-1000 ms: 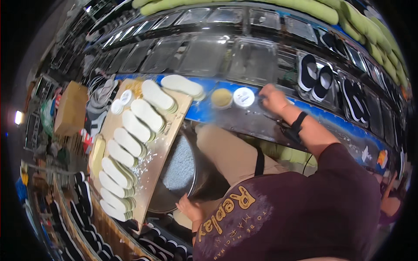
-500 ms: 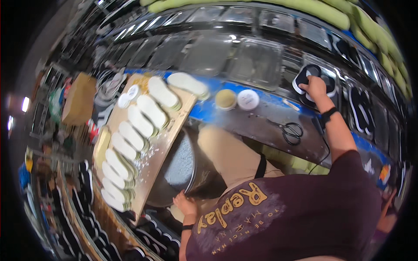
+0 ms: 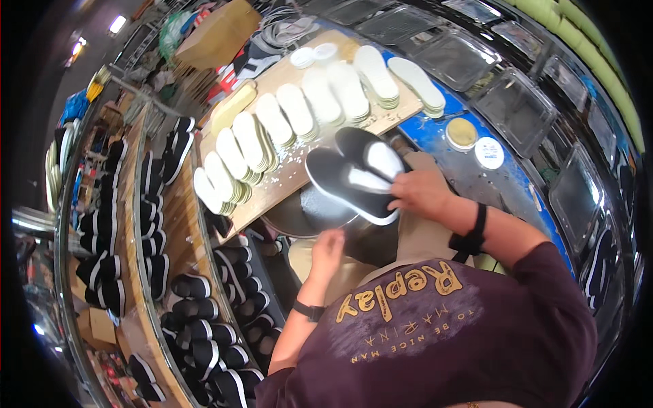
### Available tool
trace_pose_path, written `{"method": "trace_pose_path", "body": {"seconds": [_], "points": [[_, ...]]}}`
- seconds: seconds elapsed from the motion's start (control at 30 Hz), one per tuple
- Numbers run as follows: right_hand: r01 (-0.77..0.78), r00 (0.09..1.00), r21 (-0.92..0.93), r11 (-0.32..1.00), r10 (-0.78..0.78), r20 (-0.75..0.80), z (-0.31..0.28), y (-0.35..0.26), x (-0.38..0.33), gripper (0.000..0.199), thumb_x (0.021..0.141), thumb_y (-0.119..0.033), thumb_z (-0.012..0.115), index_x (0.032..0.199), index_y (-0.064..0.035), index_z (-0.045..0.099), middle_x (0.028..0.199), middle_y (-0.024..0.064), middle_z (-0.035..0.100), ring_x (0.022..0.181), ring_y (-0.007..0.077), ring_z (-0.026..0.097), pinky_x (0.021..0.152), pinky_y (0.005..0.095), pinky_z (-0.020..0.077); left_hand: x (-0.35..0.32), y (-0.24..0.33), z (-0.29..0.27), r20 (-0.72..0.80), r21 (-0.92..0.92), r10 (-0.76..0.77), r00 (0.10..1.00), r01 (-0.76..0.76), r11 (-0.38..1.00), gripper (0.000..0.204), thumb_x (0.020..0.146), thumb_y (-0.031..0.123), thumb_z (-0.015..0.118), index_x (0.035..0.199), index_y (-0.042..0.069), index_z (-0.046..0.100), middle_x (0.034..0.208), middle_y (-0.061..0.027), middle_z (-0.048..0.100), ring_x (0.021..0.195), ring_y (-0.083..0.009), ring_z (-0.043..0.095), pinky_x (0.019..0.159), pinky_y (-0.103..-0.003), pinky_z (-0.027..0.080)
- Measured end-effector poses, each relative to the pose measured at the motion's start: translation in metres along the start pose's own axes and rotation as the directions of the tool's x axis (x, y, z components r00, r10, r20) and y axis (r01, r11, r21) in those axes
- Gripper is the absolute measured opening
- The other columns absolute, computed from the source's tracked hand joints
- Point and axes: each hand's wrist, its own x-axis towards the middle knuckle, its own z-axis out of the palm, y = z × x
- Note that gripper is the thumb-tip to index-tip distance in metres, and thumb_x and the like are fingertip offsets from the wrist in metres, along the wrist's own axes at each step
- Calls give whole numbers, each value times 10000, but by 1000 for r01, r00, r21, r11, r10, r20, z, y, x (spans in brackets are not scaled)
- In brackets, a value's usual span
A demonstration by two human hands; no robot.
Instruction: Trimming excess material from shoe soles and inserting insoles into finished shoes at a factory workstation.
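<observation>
My right hand (image 3: 422, 194) grips a pair of black slip-on shoes (image 3: 331, 175) by one end, its fingers closed on them. The shoes have white sole edges and white patches inside, and they hang tilted over a round metal basin (image 3: 326, 204). Lower and to the left, my left hand (image 3: 326, 255) is empty beside my knee, its fingers loosely bent and a little blurred. Beyond the shoes, stacks of white insoles (image 3: 294, 112) stand in a row along a wooden board (image 3: 289, 158) scattered with white crumbs.
A tub of yellowish paste (image 3: 462, 134) and a white lid (image 3: 489, 153) rest on the blue-edged bench at the right. Clear-covered metal trays (image 3: 515, 102) line its far side. On the left, wooden racks (image 3: 187, 248) carry many black shoes. A cardboard box (image 3: 219, 37) stands behind the board.
My right hand has brought the pair of shoes from a tray at the far right to over the basin. My left hand has lifted off my knee area. The view has swung left.
</observation>
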Motion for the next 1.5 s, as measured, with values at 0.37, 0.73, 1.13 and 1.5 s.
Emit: {"method": "trace_pose_path", "body": {"seconds": [0.37, 0.73, 1.13, 1.5], "points": [[-95, 983, 453, 886, 13, 181, 63, -35, 4, 173, 839, -166, 608, 988, -86, 645, 951, 120, 647, 868, 329, 633, 768, 414, 506, 31, -29, -53, -13, 167, -124, 992, 125, 978, 255, 937, 238, 532, 893, 9, 636, 787, -107, 644, 724, -217, 618, 675, -337, 490], [-760, 67, -616, 206, 968, 241, -39, 91, -279, 336, 697, -128, 742, 994, 10, 666, 1088, 228, 644, 1039, 349, 623, 887, 429, 511, 101, 11, 11, -133, 516, -150, 980, 197, 834, 465, 889, 378, 563, 704, -40, 648, 701, -229, 638, 721, -414, 637, 679, -492, 484], [-870, 486, -150, 469, 868, -105, 9, 64, -232, 319, 736, -84, 670, 1038, -20, 592, 973, 237, 642, 927, 400, 624, 793, 463, 489, 36, -4, -52, 153, -923, -281, 947, 238, 301, 382, 969, 340, 511, 1172, 19, 553, 967, -66, 619, 817, -161, 621, 683, -286, 541], [-249, 949, 437, 864, 307, -67, 13, -70, 49, 473, 767, -330, 759, 1061, -13, 567, 826, 180, 607, 777, 348, 611, 685, 406, 486, 25, 62, -65, 40, -859, -170, 985, 121, 498, 289, 989, 236, 478, 1143, 10, 571, 972, -79, 627, 824, -166, 636, 669, -266, 558]]}}
